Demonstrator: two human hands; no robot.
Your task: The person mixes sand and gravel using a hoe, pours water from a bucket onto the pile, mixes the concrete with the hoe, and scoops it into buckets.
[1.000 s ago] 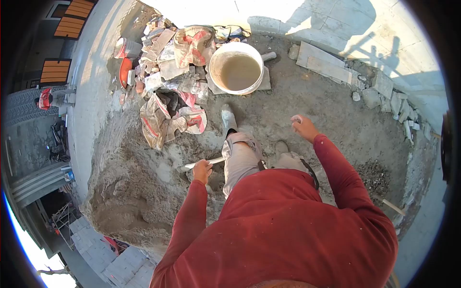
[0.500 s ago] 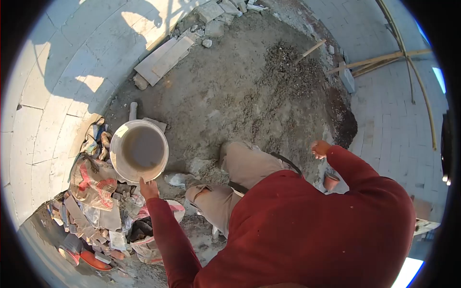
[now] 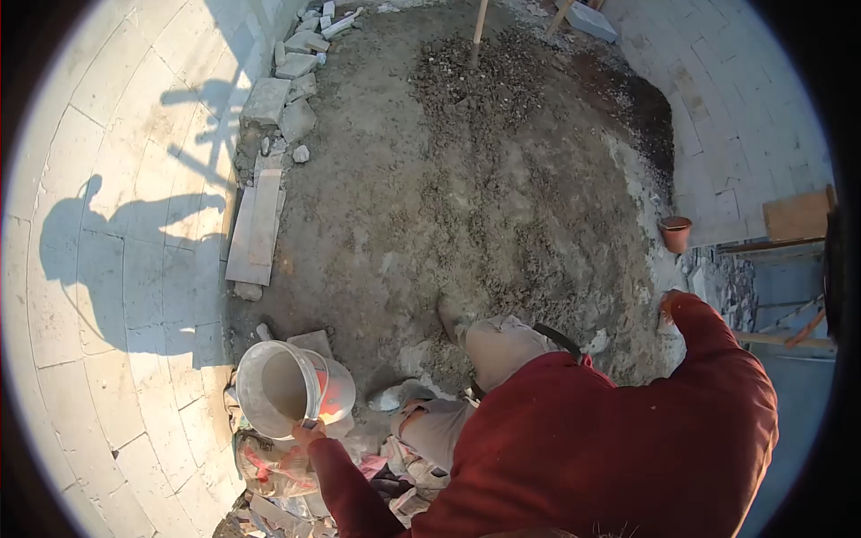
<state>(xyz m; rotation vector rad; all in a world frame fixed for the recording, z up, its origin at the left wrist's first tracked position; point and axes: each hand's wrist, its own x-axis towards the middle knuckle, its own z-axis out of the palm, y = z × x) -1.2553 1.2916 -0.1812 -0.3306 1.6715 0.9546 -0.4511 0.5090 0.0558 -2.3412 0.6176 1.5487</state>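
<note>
A white plastic bucket (image 3: 336, 387) with a red mark on its side stands at lower left, its mouth tipped toward the left wall. Murky grey water (image 3: 285, 384) shows inside it. My left hand (image 3: 309, 433) is closed at the bucket's near edge, where the rim and wire handle meet; which of the two it grips I cannot tell. Out to the right, my right hand (image 3: 668, 305) hangs over the pale edge of the floor, below a small brown pot (image 3: 675, 235). The sleeve covers much of that hand, and its fingers are not clear.
Sacks and rubble (image 3: 278, 466) lie beside the bucket. Flat boards (image 3: 256, 229) and broken blocks (image 3: 266, 100) line the left block wall (image 3: 117, 386). A gravel heap (image 3: 484, 81) with a wooden handle (image 3: 480, 31) standing in it is at the back.
The view has swung, so the bucket sits lower in it. The bucket now tilts left, with its side showing, and my left hand has closed on it. My right hand is farther out.
</note>
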